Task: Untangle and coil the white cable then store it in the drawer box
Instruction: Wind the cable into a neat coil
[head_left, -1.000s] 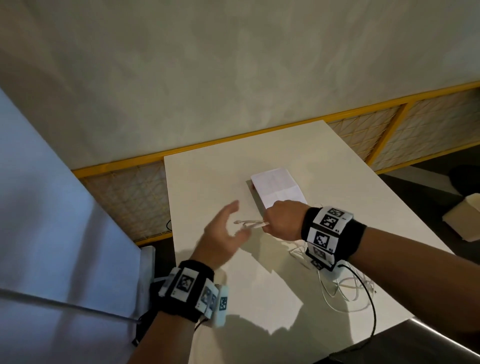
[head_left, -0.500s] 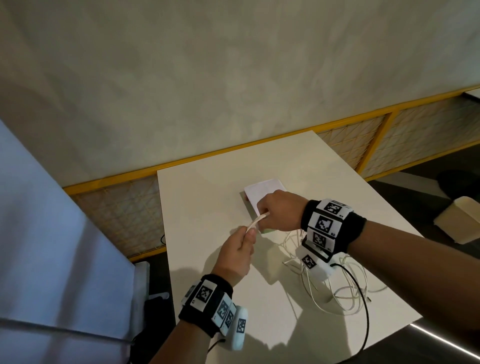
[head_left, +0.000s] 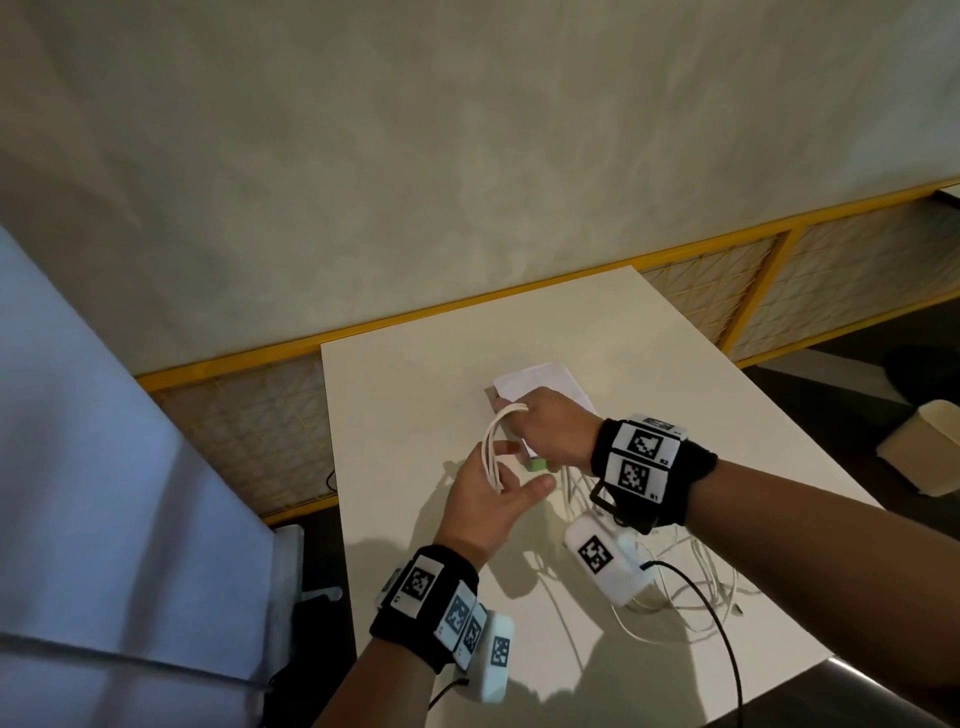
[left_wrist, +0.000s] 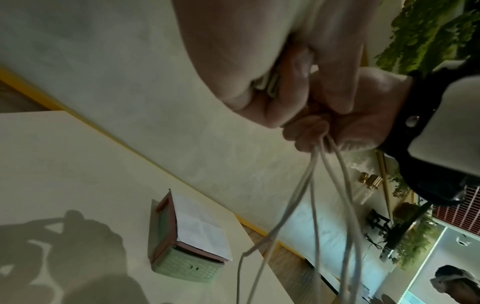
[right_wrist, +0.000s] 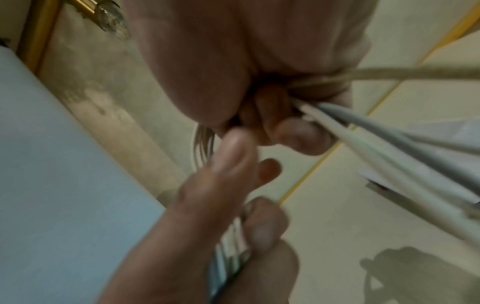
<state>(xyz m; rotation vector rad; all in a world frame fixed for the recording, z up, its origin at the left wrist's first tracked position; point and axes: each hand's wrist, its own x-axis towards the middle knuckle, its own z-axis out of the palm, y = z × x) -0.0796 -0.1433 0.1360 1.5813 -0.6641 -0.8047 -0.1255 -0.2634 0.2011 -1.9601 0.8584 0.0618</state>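
My right hand's (head_left: 553, 427) fingers (right_wrist: 302, 134) are curled tight round a bundle of several passes of the thin white cable (head_left: 492, 449), while my left hand (head_left: 485, 496) lies open-palmed with those loops draped across it, its thumb (head_left: 537, 487) closing onto them. Half a second ago we pinched one short strand between us; now there are loops, so I judge coiling has begun. Much slack trails on the white table (head_left: 405, 405). The small green drawer box with a white paper top (left_wrist: 187, 246) sits just beyond, closed.
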